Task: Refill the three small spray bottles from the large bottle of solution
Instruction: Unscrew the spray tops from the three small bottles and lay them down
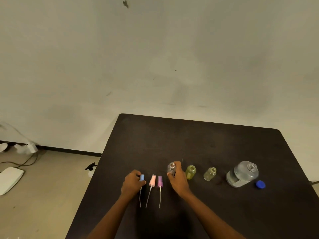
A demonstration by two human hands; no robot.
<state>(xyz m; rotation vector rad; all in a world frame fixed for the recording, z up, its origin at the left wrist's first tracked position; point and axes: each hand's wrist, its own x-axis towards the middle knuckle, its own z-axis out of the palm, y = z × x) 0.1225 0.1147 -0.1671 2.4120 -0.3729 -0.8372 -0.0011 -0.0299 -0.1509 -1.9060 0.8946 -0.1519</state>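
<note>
Spray bottles, three, stand uncapped and upright in a row across the middle of the counter (189, 138). The clear bottle (171, 168) is leftmost. The yellow bottle (190, 172) is just beside it on the right, and the pale bottle (209, 173) is further right, apart from both. How full each one is cannot be told.

The right grip (177, 178) is curled round the clear bottle from its near side. The bottle appears to rest on the counter.

The large bottle (242, 173) stands towards the right edge with its neck open. Its blue cap (260, 184) lies on the counter just to its right.

Three spray heads lie side by side left of the clear bottle, with their dip tubes pointing towards the near edge: blue head (141, 177), pink head (152, 180) and purple head (160, 181). The left grip (132, 182) pinches the blue head between thumb and fingers. The pink and purple heads are untouched.

On the floor off the left edge there is a trigger sprayer (90, 168) close to the counter. A white pad (9, 179) and cables (25, 162) lie further out.
</note>
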